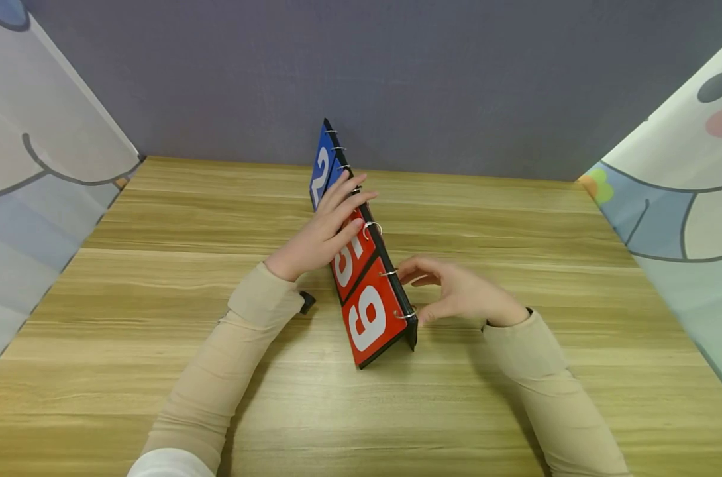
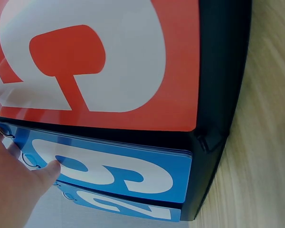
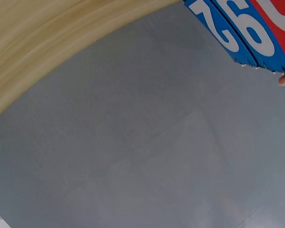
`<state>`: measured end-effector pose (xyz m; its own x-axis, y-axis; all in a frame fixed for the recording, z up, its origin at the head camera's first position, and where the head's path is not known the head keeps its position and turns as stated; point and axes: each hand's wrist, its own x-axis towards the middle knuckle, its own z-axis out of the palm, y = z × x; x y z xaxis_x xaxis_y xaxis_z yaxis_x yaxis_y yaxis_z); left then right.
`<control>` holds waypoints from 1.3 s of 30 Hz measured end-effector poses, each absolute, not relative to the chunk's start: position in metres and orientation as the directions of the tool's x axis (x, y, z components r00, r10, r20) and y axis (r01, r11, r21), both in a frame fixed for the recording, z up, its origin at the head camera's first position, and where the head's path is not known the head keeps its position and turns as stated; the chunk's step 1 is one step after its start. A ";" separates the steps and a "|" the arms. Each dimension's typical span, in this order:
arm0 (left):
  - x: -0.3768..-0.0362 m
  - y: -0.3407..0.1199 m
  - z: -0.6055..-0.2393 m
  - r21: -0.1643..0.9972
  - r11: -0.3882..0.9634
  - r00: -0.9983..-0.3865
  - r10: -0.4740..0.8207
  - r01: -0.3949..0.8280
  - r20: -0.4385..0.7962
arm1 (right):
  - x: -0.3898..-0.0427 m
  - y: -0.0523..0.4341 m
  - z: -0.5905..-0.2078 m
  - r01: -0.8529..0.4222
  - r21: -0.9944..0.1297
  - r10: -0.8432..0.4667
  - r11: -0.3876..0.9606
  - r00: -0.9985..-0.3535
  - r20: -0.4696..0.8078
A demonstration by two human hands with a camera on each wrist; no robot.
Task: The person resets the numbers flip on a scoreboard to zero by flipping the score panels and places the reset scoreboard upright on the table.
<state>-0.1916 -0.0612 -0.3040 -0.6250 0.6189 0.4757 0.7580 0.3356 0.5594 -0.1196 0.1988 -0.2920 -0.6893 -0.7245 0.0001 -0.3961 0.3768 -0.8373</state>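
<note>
A black flip scoreboard (image 1: 410, 331) stands like a tent on the wooden table (image 1: 158, 298), running away from me. Its near cards are red, the closest a white 9 (image 1: 369, 318). Its far cards are blue, one showing a 2 (image 1: 320, 175). My left hand (image 1: 322, 235) lies on the middle of the card face, its straight fingers reaching over the ringed top edge. The left wrist view shows a red card (image 2: 109, 61), blue cards (image 2: 123, 173) and that hand (image 2: 14, 190) beside the rings. My right hand (image 1: 456, 291) sits behind the board, fingers loosely curled, tips by the rings.
A grey wall (image 1: 397, 79) closes the back of the table, and printed curtains hang at the left (image 1: 39, 165) and right (image 1: 683, 185). The right wrist view shows mostly grey wall (image 3: 133, 142), a strip of table (image 3: 47, 42) and the blue cards (image 3: 232, 28).
</note>
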 end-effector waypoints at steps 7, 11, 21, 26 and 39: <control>-0.193 -0.060 -0.304 0.552 0.336 -0.621 0.619 0.763 0.482 | -0.123 0.196 -0.299 -0.356 -0.881 -0.749 0.311 -0.663 0.003; -0.193 -0.060 -0.304 0.552 0.330 -0.618 0.618 0.765 0.487 | -0.124 0.197 -0.299 -0.360 -0.875 -0.763 0.323 -0.646 -0.016; -0.193 -0.060 -0.304 0.556 0.329 -0.619 0.617 0.763 0.485 | -0.125 0.198 -0.301 -0.373 -0.873 -0.777 0.315 -0.629 -0.011; -0.193 -0.060 -0.304 0.558 0.337 -0.625 0.618 0.759 0.477 | -0.123 0.198 -0.300 -0.331 -0.886 -0.764 0.325 -0.644 -0.039; -0.193 -0.059 -0.306 0.551 0.329 -0.617 0.614 0.767 0.492 | -0.123 0.198 -0.301 -0.321 -0.888 -0.766 0.328 -0.640 -0.052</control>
<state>-0.1929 -0.0595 -0.3058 -0.6171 0.6138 0.4924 0.7669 0.3289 0.5511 -0.1227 0.1977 -0.3006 -0.6403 -0.7664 -0.0522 -0.3208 0.3285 -0.8884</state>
